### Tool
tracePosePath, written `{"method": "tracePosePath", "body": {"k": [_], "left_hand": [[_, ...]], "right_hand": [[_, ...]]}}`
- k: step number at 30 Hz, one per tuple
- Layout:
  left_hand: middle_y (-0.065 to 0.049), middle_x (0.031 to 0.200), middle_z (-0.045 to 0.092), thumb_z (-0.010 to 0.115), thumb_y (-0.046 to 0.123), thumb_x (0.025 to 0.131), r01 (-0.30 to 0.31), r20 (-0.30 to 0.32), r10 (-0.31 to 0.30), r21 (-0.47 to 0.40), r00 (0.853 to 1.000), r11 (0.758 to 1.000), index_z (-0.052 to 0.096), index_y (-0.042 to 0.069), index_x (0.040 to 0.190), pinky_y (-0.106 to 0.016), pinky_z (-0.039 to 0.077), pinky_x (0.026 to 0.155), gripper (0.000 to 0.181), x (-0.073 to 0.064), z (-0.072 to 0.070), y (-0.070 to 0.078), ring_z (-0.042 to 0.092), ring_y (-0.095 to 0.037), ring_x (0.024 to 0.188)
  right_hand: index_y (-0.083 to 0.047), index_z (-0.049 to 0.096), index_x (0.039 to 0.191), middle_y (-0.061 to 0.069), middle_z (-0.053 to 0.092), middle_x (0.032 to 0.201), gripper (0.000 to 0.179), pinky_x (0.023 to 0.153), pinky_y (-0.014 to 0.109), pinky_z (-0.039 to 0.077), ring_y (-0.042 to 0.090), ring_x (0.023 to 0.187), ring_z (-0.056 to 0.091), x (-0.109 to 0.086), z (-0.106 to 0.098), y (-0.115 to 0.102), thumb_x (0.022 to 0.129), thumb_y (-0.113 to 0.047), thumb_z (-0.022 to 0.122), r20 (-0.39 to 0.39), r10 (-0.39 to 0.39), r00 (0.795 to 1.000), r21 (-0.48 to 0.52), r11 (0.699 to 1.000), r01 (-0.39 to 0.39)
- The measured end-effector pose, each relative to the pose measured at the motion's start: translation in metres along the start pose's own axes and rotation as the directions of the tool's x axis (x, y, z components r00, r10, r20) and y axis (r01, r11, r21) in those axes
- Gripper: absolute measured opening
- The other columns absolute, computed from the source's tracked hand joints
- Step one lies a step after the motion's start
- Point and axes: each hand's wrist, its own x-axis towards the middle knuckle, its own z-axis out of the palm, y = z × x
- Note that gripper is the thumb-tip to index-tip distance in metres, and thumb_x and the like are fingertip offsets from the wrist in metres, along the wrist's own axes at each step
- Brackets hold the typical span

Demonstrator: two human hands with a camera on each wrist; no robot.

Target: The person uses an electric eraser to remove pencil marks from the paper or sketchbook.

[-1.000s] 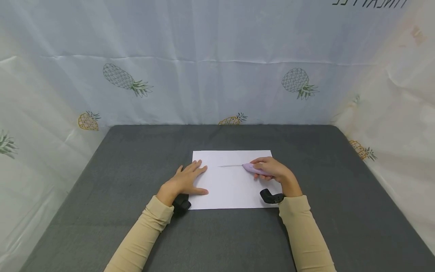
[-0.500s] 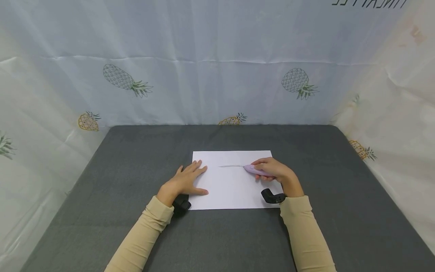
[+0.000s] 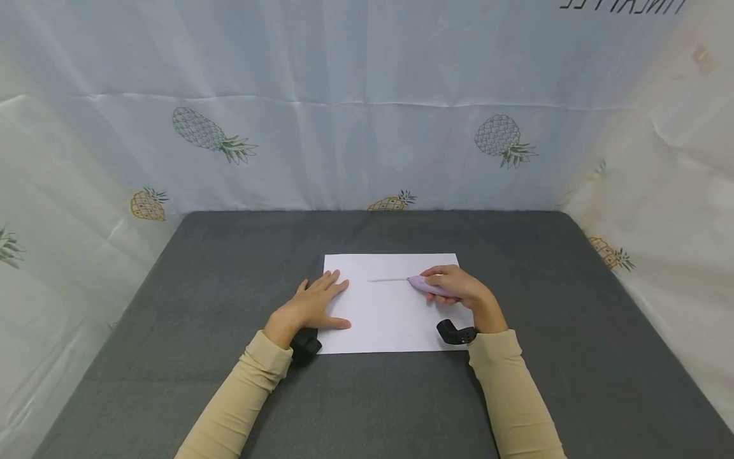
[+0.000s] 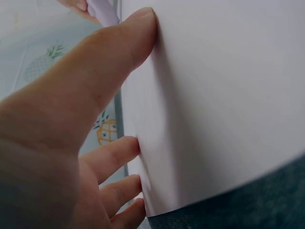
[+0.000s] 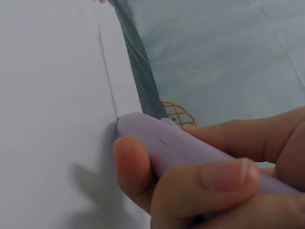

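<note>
right hand (image 3: 460, 284) grips smooth, rounded lilac tool (image 5: 157, 138); splayed left hand (image 3: 312, 305) touches flat paper (image 3: 387, 319).

Pineapple-print cloth (image 3: 355, 146) hangs bhnd dk gray tbl (image 3: 367, 401).

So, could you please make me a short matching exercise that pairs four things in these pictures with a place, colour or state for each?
Column one
1. left hand
2. right hand
3. sheet
4. handheld tool

Column two
A. lilac, with its tip at one end of a thin line
B. spread out, resting at the left side of something white
C. white, lying on the dark grey table
D. curled round something lilac

Right pairs: 1-B, 2-D, 3-C, 4-A
</note>
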Motion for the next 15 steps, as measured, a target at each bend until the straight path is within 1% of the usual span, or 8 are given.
{"method": "tracePosePath", "body": {"k": [7, 12, 15], "left_hand": [[-0.013, 0.164, 0.014, 0.069, 0.05, 0.083, 0.003, 0.01, -0.002, -0.011, 1.0, 1.0, 0.028, 0.014, 0.153, -0.068, 0.007, 0.118, 0.089, -0.0005, -0.0003, -0.0002, 0.011, -0.033, 0.153], [-0.014, 0.164, 0.014, 0.069, 0.05, 0.083, -0.003, 0.004, 0.003, -0.003, 1.0, 1.0, 0.028, 0.014, 0.153, -0.068, 0.008, 0.117, 0.089, -0.0008, -0.0001, -0.0001, 0.012, -0.034, 0.153], [-0.014, 0.164, 0.015, 0.07, 0.05, 0.083, -0.01, -0.002, 0.01, 0.002, 1.0, 1.0, 0.029, 0.013, 0.152, -0.068, 0.009, 0.117, 0.088, -0.0011, -0.0004, 0.0002, 0.013, -0.034, 0.153]], "right_hand": [[0.002, 0.043, 0.139, 0.0, 0.063, 0.068, 0.044, 0.044, 0.015, 0.033, 0.003, 0.046, 0.043, -0.0004, 0.001, -0.0006, 0.1, -0.017, 0.043, -0.015, 0.006, 1.0, -0.006, 1.0, -0.006], [0.001, 0.043, 0.139, 0.0, 0.063, 0.069, 0.043, 0.044, 0.014, 0.034, 0.003, 0.046, 0.043, 0.0, 0.0014, -0.0005, 0.1, -0.017, 0.043, -0.011, 0.006, 1.0, -0.009, 1.0, -0.006], [0.002, 0.043, 0.139, 0.001, 0.063, 0.068, 0.043, 0.043, 0.015, 0.032, 0.003, 0.046, 0.042, -0.0007, 0.0007, -0.0008, 0.1, -0.016, 0.042, -0.013, 0.014, 1.0, -0.009, 1.0, -0.014]]}}
